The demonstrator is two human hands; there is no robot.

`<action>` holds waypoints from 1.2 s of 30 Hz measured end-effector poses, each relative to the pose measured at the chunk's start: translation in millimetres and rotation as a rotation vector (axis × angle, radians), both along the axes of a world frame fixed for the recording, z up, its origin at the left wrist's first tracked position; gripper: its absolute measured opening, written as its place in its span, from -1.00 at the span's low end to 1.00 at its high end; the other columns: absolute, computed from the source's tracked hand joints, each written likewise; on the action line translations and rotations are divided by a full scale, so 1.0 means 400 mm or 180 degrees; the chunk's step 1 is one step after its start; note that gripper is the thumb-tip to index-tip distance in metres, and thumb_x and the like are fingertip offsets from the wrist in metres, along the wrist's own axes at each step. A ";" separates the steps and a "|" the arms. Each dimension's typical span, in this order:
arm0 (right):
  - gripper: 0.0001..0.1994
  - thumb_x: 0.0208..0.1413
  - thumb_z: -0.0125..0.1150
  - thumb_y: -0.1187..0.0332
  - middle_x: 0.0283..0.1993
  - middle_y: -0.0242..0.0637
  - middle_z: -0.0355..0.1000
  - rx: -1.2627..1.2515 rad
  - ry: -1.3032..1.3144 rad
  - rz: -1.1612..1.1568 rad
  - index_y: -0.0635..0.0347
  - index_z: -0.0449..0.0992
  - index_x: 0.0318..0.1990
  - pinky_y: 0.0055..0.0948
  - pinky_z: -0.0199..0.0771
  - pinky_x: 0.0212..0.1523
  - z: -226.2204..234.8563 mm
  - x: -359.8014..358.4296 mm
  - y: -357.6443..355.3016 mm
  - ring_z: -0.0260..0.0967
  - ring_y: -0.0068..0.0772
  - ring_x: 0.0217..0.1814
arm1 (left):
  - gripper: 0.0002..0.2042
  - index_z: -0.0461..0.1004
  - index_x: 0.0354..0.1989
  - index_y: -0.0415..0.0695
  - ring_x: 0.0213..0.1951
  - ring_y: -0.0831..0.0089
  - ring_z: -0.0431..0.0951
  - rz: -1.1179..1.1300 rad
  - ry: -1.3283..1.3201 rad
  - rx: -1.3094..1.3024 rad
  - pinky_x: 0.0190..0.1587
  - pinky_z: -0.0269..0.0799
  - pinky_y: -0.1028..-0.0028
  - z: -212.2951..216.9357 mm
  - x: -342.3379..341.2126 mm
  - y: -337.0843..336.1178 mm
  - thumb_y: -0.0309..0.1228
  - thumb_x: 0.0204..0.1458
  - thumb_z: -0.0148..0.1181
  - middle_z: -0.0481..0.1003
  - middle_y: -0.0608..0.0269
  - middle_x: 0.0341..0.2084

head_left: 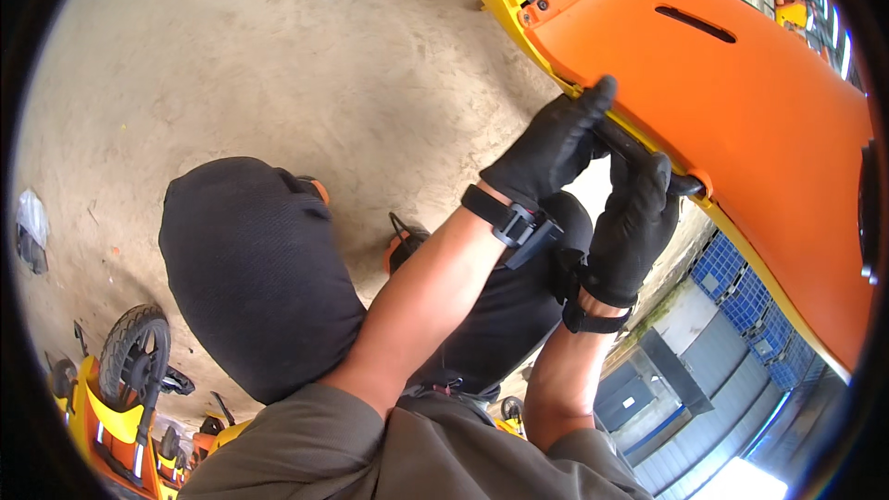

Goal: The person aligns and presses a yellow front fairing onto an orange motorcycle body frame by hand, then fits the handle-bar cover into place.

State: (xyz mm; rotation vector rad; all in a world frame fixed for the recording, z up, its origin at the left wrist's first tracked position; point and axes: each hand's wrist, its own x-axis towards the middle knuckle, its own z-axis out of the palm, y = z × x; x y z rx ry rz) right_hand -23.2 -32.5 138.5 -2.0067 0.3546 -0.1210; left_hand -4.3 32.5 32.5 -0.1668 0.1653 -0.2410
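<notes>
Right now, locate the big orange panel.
The big orange panel is in the head view's upper right, with the left hand and right hand by its yellow edge.

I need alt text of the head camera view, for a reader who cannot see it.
A person's black-gloved left hand and right hand grasp a black bar along a yellow-edged orange panel. A dark-trousered knee is at left; a yellow-and-orange vehicle with a black tyre is at lower left.

Black gloves (546,150), buckled black wrist straps (488,207), short-sleeved grey-brown shirt (444,449), black trousers (250,278), shoes (405,248) seemingly orange-trimmed
</notes>
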 end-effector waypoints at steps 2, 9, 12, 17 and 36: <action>-0.69 0.31 0.19 0.33 -0.15 -0.31 0.47 -0.0001 0.0027 0.0033 0.37 0.42 0.07 -0.52 0.49 -0.09 0.003 0.000 0.007 0.44 -0.56 -0.18 | -0.48 0.36 0.22 -0.14 0.08 0.49 0.48 -0.0027 0.0199 0.0187 0.20 0.36 0.43 0.024 0.009 0.005 -0.01 0.25 0.15 0.49 0.31 0.07; -0.55 0.43 -0.03 0.13 -0.03 -0.01 0.58 0.0019 0.0116 -0.0101 0.48 0.52 -0.03 -0.34 0.44 0.22 -0.010 0.007 -0.007 0.50 -0.32 0.07 | -0.47 0.41 0.19 -0.11 0.10 0.41 0.48 -0.0029 0.0611 -0.0185 0.20 0.37 0.37 0.062 0.027 0.011 -0.01 0.17 0.26 0.51 0.26 0.04; -0.57 0.42 -0.01 0.15 -0.02 0.00 0.58 0.0003 0.0152 -0.0086 0.47 0.49 -0.01 -0.32 0.43 0.22 -0.010 0.007 -0.010 0.50 -0.30 0.06 | -0.51 0.43 0.16 -0.11 0.08 0.42 0.49 -0.0080 0.0755 -0.0216 0.17 0.39 0.38 0.066 0.028 0.009 -0.04 0.19 0.24 0.53 0.26 0.03; -0.71 0.31 0.21 0.35 0.00 -0.18 0.43 -0.0588 -0.0015 0.0337 0.27 0.40 0.09 -0.47 0.58 -0.03 -0.020 -0.001 -0.072 0.48 -0.41 -0.04 | -0.61 0.47 0.09 -0.12 0.01 0.46 0.54 -0.0129 0.0871 -0.0225 0.10 0.43 0.45 0.067 0.038 0.022 -0.13 0.23 0.21 0.56 0.29 -0.02; -0.63 0.33 0.16 0.30 -0.04 -0.18 0.42 -0.0824 -0.0185 0.0107 0.25 0.26 0.17 -0.42 0.50 -0.08 -0.036 0.004 -0.055 0.43 -0.43 -0.11 | -0.39 0.28 0.31 -0.09 0.24 0.35 0.42 0.0069 0.0347 -0.1284 0.29 0.36 0.24 -0.061 -0.022 -0.080 0.11 0.26 -0.05 0.43 0.17 0.19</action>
